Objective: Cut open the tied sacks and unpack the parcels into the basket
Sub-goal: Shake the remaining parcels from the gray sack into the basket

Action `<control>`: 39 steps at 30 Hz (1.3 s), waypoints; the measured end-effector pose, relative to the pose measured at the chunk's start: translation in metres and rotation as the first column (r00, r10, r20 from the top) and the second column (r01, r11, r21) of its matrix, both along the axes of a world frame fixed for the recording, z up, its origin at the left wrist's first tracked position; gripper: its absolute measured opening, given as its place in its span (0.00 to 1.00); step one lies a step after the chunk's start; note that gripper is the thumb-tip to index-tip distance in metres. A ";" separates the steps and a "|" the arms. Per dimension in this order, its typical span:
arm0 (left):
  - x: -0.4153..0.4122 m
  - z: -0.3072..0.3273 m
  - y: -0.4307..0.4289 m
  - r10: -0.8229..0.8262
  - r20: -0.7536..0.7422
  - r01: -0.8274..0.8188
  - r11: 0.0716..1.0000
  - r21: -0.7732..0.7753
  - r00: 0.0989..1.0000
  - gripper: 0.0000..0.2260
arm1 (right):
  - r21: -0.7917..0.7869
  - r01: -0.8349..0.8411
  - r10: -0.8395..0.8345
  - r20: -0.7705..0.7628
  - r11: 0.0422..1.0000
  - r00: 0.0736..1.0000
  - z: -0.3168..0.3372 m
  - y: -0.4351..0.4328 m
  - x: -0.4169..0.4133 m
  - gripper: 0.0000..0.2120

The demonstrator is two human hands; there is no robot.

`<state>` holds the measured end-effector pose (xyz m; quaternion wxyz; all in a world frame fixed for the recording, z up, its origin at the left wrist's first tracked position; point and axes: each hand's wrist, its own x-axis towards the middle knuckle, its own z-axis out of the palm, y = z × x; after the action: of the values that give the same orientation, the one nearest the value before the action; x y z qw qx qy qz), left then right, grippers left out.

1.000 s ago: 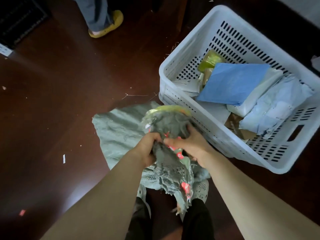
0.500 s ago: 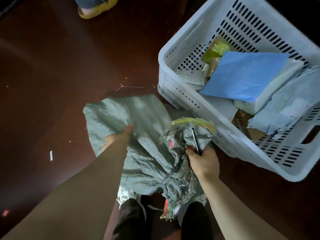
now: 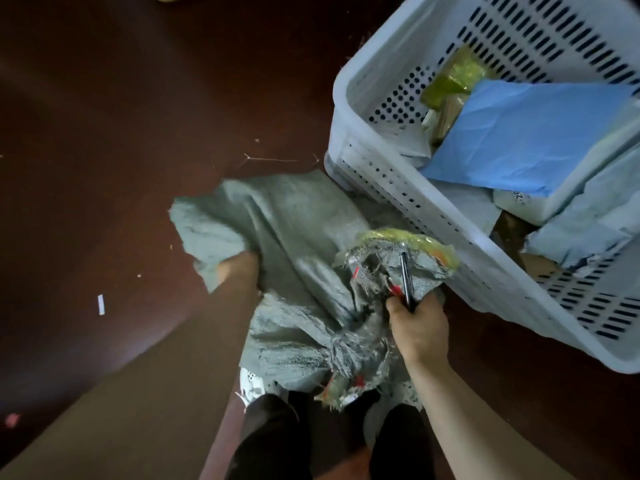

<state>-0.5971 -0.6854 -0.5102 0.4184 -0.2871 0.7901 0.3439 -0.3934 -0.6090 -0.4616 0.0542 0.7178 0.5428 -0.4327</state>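
My left hand (image 3: 239,271) has left the bunched mouth for the sack's (image 3: 298,216) far left edge, fingers buried in a fold, grip unclear. My right hand (image 3: 419,327) stays fisted round the cutter (image 3: 406,282) at the torn mouth, just beside the basket's (image 3: 349,95) near wall. The sack looks flat, probably emptied; open floor (image 3: 121,150) lies left

Sack (image 3: 294,230) left of basket (image 3: 398,188)

1. Under me is a dark red-brown floor (image 3: 104,133).
2. The white basket (image 3: 398,181) stands on it to my right, with the grey sack (image 3: 294,216) sprawled just beside.
3. A white scrap (image 3: 101,304), a pink scrap (image 3: 12,419) and a thin straw (image 3: 270,159) lie well apart.
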 end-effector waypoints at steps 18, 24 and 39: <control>0.062 0.123 -0.016 -0.481 0.121 0.405 0.828 0.387 0.868 0.04 | -0.183 -0.223 0.167 -0.276 0.957 0.946 0.035 -0.027 -0.013 0.10; 0.024 0.070 -0.020 -0.428 -0.170 0.386 0.893 -0.232 0.888 0.38 | -0.222 0.183 -0.231 -0.211 0.958 0.950 0.055 -0.002 0.013 0.10; 0.007 0.137 -0.017 0.065 -0.139 -0.052 0.994 0.101 0.988 0.19 | -0.219 0.248 -0.289 -0.184 0.944 0.939 0.136 0.001 0.018 0.07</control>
<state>-0.5903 -0.7027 -0.3735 0.3643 -0.2644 0.7915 0.4135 -0.3750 -0.6077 -0.3252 0.0047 0.7260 0.3976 -0.5610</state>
